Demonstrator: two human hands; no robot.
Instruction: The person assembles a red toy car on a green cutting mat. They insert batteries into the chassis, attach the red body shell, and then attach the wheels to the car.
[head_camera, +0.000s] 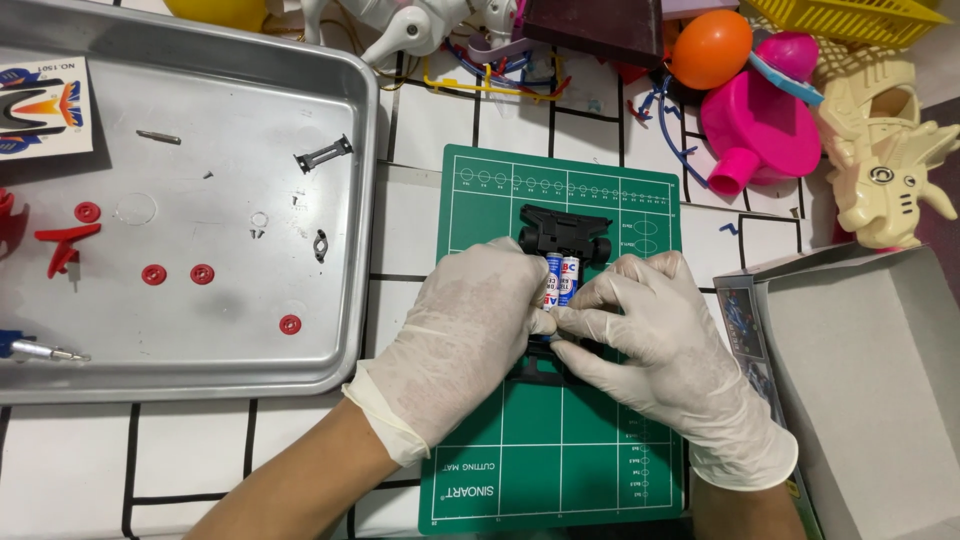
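Both gloved hands meet over a small black toy car chassis (563, 235) that lies on a green cutting mat (560, 450) in the middle of the scene. The left hand (465, 335) covers the chassis's left side, its fingers curled and pressed against the frame, while the right hand (655, 345) comes in from the right with its thumb and forefinger pinched at the middle of the chassis, just at the near end of two batteries (561, 280). The batteries sit side by side in the frame, lengthwise, white with blue and red print, their far ends close to the far wheels. The near end of the chassis is mostly hidden under the fingers, so what exactly the right fingertips grip cannot be told. To the left of the mat stands a metal tray (340, 330) holding small red wheel discs (203, 273), a red plastic piece (65, 243), a black bracket (323, 154), a sticker sheet (42, 105) and, at its near left edge, a screwdriver (40, 349). At the far right lie a pink plastic toy (760, 125), an orange ball (711, 48) and a cream-coloured toy dragon head (885, 160). An open grey cardboard box (870, 380) stands at the right, just beside the mat.
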